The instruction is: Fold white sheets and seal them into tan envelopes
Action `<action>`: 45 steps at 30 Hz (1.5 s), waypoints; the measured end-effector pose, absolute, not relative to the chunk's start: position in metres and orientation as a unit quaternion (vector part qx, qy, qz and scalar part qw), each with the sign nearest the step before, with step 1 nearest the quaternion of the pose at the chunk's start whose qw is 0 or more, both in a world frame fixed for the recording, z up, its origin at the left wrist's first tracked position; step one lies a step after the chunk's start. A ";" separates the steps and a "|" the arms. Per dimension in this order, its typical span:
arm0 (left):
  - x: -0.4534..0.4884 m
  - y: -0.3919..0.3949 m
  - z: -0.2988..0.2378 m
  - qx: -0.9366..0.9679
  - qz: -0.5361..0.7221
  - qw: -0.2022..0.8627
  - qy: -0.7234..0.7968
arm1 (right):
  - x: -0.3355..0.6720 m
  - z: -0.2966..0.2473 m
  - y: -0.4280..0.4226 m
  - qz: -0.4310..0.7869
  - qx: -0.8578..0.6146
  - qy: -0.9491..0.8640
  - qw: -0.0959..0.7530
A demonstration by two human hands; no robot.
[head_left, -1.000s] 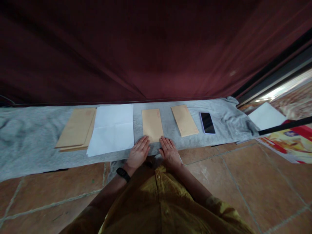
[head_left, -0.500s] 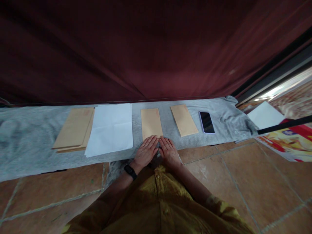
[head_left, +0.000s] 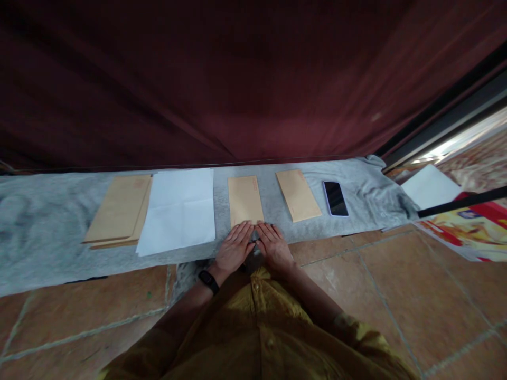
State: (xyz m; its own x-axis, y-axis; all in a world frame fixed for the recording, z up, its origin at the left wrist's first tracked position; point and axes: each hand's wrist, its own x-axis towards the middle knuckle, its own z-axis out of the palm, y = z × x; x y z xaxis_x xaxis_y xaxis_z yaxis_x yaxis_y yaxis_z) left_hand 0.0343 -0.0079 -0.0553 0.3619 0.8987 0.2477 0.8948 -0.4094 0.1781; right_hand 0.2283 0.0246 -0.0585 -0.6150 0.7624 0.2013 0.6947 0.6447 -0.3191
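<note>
A tan paper envelope (head_left: 245, 199) with small red print lies on the grey cloth straight ahead of me. My left hand (head_left: 233, 247) rests flat on its near edge, fingers stretched out, a black band on the wrist. Beside it, my right hand (head_left: 273, 245) presses the same edge with its fingers straight. The fingertips of both hands nearly meet and cover the envelope's near end. To the right, a second tan envelope (head_left: 298, 195) lies at a slant, touched by neither hand.
White sheets of paper (head_left: 179, 214) lie left of my hands, overlapping a stack of larger brown envelopes (head_left: 116, 208). A phone (head_left: 336, 199) lies at the right on the grey cloth (head_left: 364, 195). A dark red curtain (head_left: 237, 89) hangs behind. A colourful box (head_left: 471, 229) sits far right.
Both hands stay on the envelope's near edge; the thumbs have shifted very slightly. The whole view has drifted a little, and the things on the cloth have not moved.
</note>
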 end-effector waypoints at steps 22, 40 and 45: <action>0.009 -0.023 -0.056 0.796 0.147 0.001 0.587 | 0.231 -0.063 0.019 0.095 -0.428 -0.879 0.189; 0.030 -0.018 -0.049 0.796 0.137 0.000 0.589 | 0.232 -0.063 0.019 0.101 -0.430 -0.876 0.192; 0.043 -0.011 -0.045 0.817 0.114 0.015 0.565 | 0.232 -0.063 0.019 0.106 -0.429 -0.877 0.190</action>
State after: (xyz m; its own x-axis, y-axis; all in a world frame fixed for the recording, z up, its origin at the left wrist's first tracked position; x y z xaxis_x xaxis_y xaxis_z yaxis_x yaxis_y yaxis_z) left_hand 0.0427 -0.0110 -0.0450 0.3347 0.9271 0.1684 0.9202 -0.3601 0.1534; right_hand 0.2319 0.0186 -0.0631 -0.5597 0.7927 0.2417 0.7119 0.6092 -0.3494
